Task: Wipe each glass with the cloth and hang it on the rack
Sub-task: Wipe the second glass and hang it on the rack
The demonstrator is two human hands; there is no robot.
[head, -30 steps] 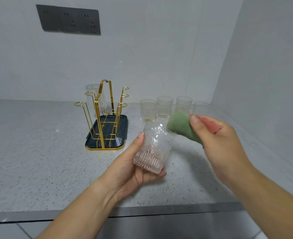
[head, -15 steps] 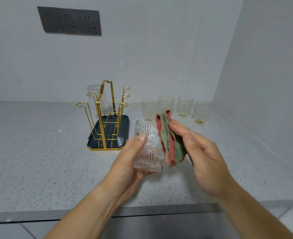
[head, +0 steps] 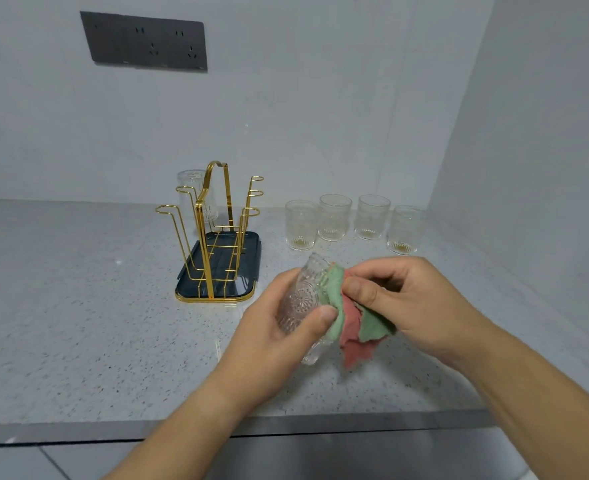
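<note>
Held glass (head: 301, 299) partly hidden: left hand (head: 275, 344), cloth (head: 352, 327).

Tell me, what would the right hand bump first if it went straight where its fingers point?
Probably the patterned glass held in the left hand. The right hand points leftward at it, with only the green-and-pink cloth it pinches between them.
</note>
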